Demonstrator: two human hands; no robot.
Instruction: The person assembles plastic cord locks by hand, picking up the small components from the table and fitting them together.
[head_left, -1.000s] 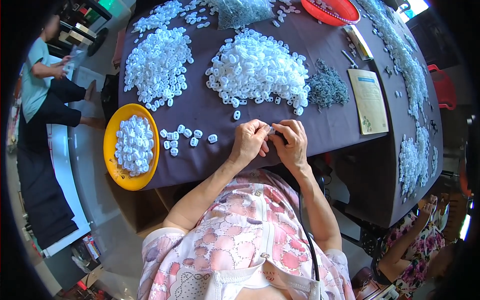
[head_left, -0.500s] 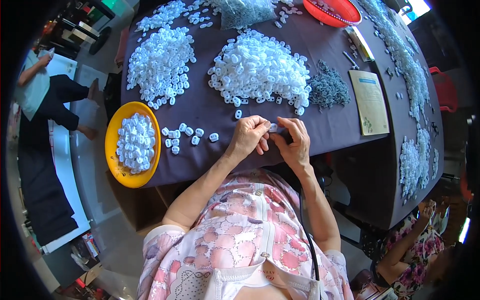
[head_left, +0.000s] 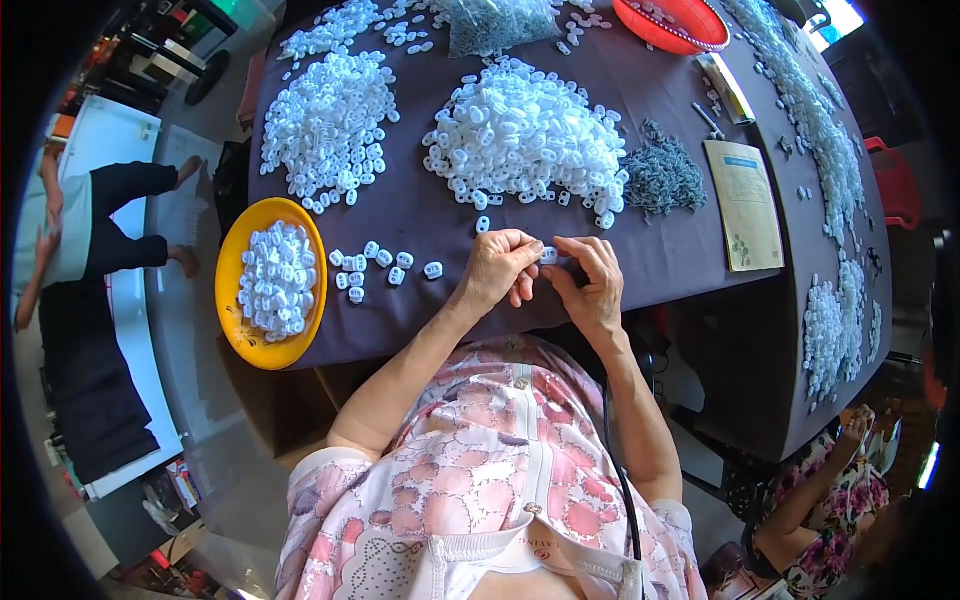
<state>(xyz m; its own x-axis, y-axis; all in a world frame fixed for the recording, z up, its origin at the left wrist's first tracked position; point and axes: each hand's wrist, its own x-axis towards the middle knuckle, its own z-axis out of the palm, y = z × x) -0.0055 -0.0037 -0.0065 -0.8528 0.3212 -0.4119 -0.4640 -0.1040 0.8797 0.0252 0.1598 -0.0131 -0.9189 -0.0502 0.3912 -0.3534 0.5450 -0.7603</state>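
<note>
Between the fingertips of my two hands is a small white oval plastic piece (head_left: pixel 548 256) with dark marks on its face. My left hand (head_left: pixel 497 268) pinches it from the left, while my right hand (head_left: pixel 592 290) grips it from the right with thumb and forefinger. Both hands are held over the front edge of the dark cloth-covered table. Just beyond them, a lone white piece (head_left: pixel 483 224) lies before a large heap of white pieces (head_left: pixel 525 130). A pile of small grey parts (head_left: pixel 665 175) sits to the right of that heap.
At left, a yellow plate (head_left: pixel 235 330) holds white pieces; several loose ones (head_left: pixel 396 276) lie beside it. Farther back are another white heap (head_left: pixel 325 125), a clear bag of grey parts (head_left: pixel 495 25) and a red basket (head_left: pixel 672 38). A brown envelope (head_left: pixel 745 205) lies right. People sit both sides.
My hands keep nearly the same pinch on the white piece. The whole view has shifted slightly. At the far left, the other person's arms have changed position.
</note>
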